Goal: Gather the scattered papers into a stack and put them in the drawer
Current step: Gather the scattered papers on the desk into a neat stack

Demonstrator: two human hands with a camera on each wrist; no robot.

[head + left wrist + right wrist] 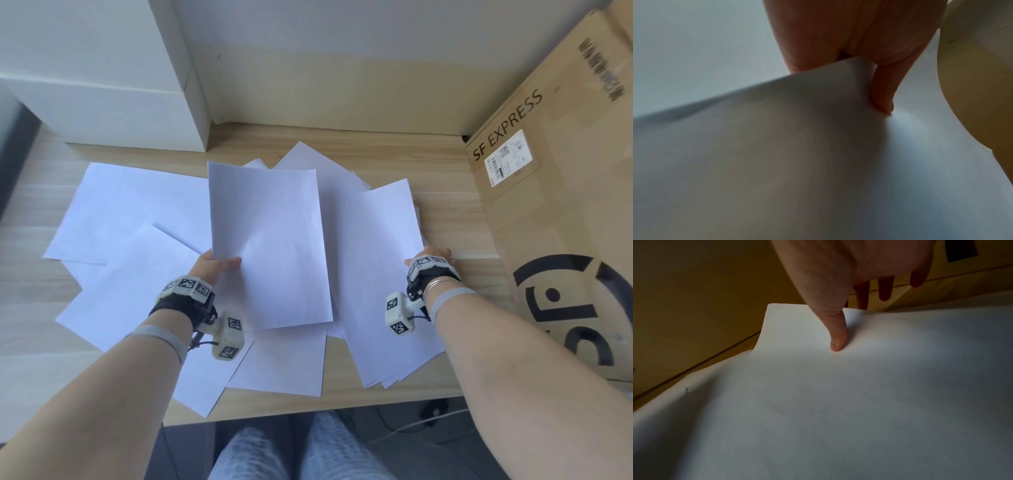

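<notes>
Pale wood-grain table (445,212) carries everything here, hemmed in by a big cardboard box (565,205) on the right and a white box (113,102) at the back left. No drawer shows in any view.

Across the table lie the scattered papers (120,212), white sheets fanned and overlapping from the left side to the front edge, some corners hanging past it. On the right a small bundle of sheets (383,274) is already roughly squared. In the middle, one single sheet (270,246) is raised off the rest.

The left hand (214,265) pinches that single sheet at its side edge, thumb on top and fingers (882,94) beneath, as the left wrist view shows. The right hand (430,258) grasps the bundle at its far right edge, thumb pressed on the top sheet and fingers (885,288) curled under.

The step in hand looks like adding the lifted sheet to the bundle. To do it well, I would lay the sheet down with its long edges parallel to the bundle, keep the right thumb pinning the pile so nothing slides, and grip lightly to avoid creasing. Sheets near the table's front edge are probably best gathered soon, since they could slip off.
</notes>
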